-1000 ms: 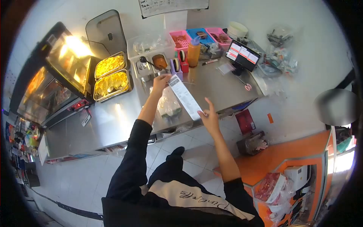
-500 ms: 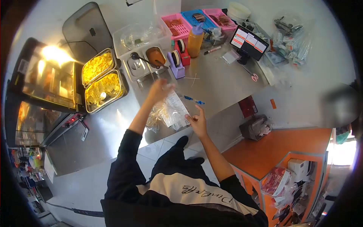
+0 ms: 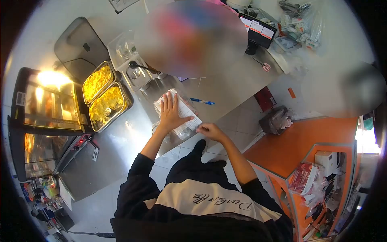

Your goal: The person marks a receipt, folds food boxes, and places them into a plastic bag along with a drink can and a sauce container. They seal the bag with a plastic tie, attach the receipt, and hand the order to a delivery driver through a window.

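Note:
My left hand (image 3: 171,116) lies flat with fingers spread on a white printed paper slip (image 3: 185,110), pressing it against a clear plastic bag (image 3: 184,132) on the steel counter. The bag's contents are mostly covered by the slip and the hand. My right hand (image 3: 212,132) is closed, its fingertips pinched at the slip's lower right corner near the counter's front edge. A blue pen (image 3: 202,101) lies just beyond the slip.
Two metal trays of yellow food (image 3: 107,105) stand beside a lit display warmer (image 3: 52,105) at left. A black ladle (image 3: 141,66) rests over steel containers. Behind are a tablet (image 3: 257,30) and scissors (image 3: 265,66). A blur hides the counter's back middle.
My left hand has come down from above the bag and now lies flat on the slip. My right hand's fingers have closed at the slip's corner. The view has shifted.

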The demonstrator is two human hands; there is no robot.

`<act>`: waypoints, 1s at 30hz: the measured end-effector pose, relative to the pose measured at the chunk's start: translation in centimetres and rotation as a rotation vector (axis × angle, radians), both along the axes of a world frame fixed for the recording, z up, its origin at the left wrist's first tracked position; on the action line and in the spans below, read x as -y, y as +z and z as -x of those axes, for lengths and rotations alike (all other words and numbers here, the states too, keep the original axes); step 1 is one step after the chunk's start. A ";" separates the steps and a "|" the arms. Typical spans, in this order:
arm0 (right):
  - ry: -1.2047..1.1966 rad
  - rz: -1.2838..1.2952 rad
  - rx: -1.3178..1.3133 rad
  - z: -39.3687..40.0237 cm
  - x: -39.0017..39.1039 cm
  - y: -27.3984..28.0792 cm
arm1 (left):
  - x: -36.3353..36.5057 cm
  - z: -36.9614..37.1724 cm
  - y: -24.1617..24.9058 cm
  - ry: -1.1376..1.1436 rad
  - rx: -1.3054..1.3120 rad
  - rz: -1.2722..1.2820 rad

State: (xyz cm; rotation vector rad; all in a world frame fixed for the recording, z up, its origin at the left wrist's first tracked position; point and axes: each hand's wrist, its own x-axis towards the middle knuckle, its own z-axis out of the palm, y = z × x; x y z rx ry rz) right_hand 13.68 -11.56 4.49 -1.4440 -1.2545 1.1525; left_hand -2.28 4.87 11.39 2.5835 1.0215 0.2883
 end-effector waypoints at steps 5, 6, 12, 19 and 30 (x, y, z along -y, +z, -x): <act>-0.013 0.136 0.404 -0.2 -3.6 0.1 | -0.1 0.2 0.3 -0.024 -0.023 -0.015; -0.021 0.142 0.403 -0.2 -3.8 0.6 | -0.2 0.3 0.5 -0.039 -0.039 -0.010; -0.164 0.270 0.953 -0.4 -3.4 -2.4 | 0.6 3.1 3.9 0.076 -0.184 0.060; -0.163 0.344 0.558 -0.9 4.9 -4.4 | -1.2 3.3 4.9 0.084 0.117 0.411; -0.899 0.057 0.065 -3.3 32.8 7.5 | 10.0 -11.3 23.3 -0.263 0.601 0.688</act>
